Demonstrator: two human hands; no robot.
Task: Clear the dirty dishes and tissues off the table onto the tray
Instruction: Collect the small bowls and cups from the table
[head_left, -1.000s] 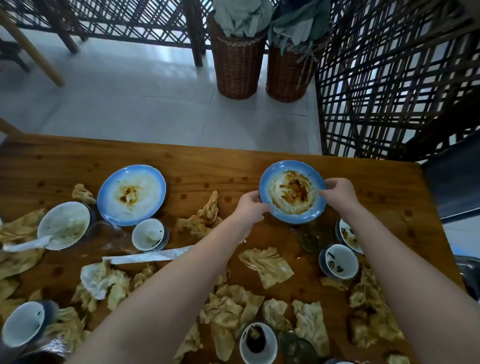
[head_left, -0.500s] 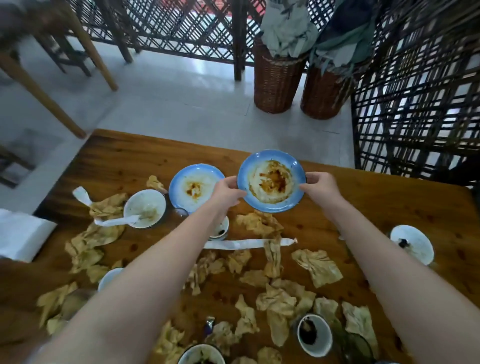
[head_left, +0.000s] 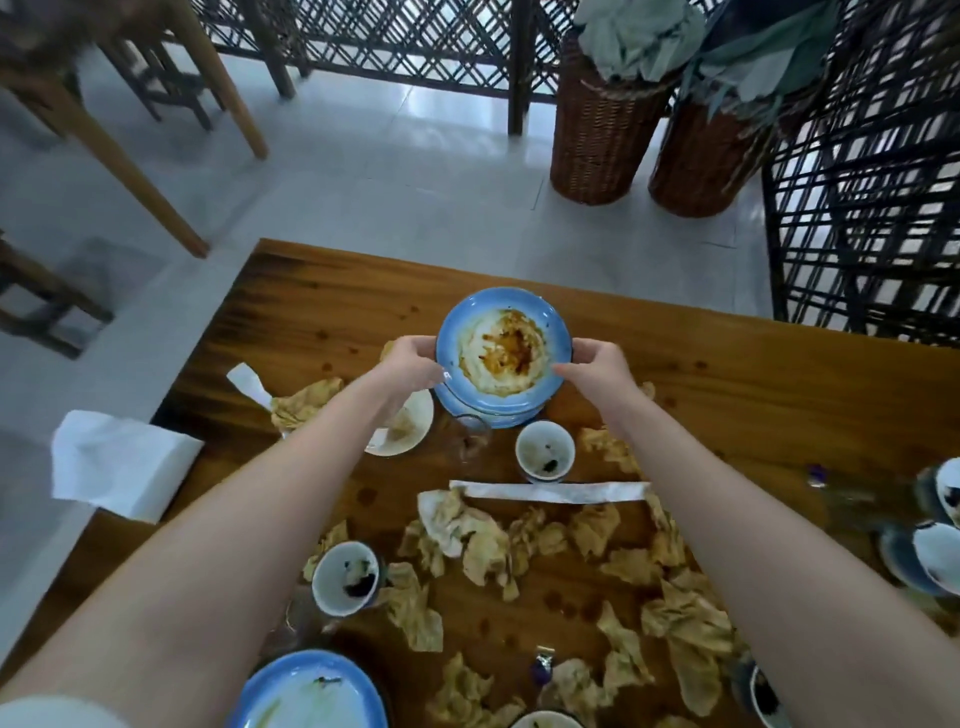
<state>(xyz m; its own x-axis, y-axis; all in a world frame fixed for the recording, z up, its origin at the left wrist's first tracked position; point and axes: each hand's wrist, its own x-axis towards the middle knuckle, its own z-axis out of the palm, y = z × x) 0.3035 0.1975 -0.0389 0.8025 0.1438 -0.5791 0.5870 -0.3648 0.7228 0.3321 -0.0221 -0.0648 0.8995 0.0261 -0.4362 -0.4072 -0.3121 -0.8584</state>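
Now L hand + R hand on stained blue plate, opp. edges.

Soft daylight comes through the lattice screen beyond the table, glaring on the floor; edges bend and blur.

the stained plate sits between the left hand and the right hand, over a second plate on the table. just before them stand a glass and, to its right, a cup. nearer lies a paper sleeve, then crumpled tissues. 2 wicker baskets stand behind the table.
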